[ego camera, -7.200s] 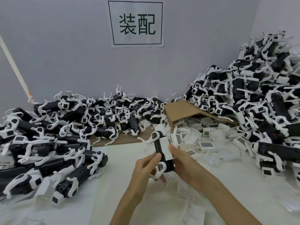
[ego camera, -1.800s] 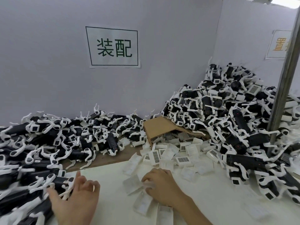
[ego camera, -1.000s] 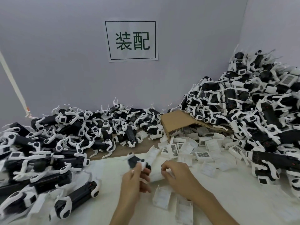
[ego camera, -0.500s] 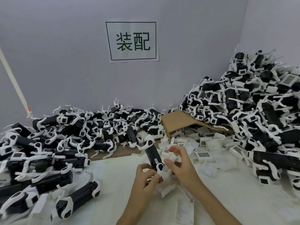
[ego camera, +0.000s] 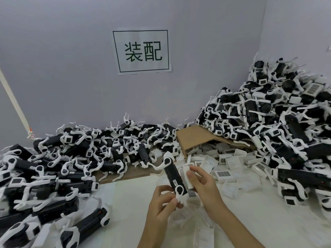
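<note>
- Left hand [ego camera: 161,203] fingers pinch the black unit's [ego camera: 174,176] lower white end, steadying it upright for assembly.
- Right hand [ego camera: 202,183] fingers pinch the white clip part [ego camera: 186,174] beside the unit's side, apparently for fitting.

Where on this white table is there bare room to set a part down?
Bare white table lies between the left heap of black-and-white plastic parts and the left hand, which grips a black bar-shaped part; a smaller strip between the right hand and right heap. Crowded: white barcoded covers by the brown cardboard box.
</note>
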{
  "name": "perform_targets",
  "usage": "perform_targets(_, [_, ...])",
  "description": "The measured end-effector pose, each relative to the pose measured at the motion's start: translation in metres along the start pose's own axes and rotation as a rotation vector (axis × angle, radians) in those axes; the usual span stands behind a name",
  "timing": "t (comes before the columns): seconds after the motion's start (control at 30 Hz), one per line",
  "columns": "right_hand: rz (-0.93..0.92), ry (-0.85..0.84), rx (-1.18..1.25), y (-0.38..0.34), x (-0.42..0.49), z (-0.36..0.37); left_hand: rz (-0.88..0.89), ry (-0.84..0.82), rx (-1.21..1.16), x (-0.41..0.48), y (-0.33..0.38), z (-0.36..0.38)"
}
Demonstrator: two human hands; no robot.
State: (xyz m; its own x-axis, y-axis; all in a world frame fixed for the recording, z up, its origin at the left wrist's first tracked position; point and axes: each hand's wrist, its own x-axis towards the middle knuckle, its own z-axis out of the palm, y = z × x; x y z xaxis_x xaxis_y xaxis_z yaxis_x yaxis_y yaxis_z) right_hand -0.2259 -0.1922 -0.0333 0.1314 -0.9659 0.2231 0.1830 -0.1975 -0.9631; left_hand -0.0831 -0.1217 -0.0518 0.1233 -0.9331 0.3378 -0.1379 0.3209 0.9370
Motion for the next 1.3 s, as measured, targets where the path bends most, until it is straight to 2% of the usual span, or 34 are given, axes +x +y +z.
perform_targets(0.3, [-0.020,0.053,-0.024,0.000,-0.005,0.003,0.033,-0.083,0.125,-0.003,0.000,0.006])
perform_targets(0.63, [0.049,-0.075,-0.056,0.007,-0.001,-0.004,-0.003,-0.041,0.135,0.000,-0.006,0.005])
perform_targets(1.0, [0.099,-0.112,-0.044,0.003,-0.001,0.000,-0.083,0.061,-0.133,0.003,-0.012,-0.001])
perform_targets(1.3, [0.242,-0.324,-0.020,-0.004,-0.018,0.012,-0.190,0.168,-0.382,0.000,-0.011,-0.009])
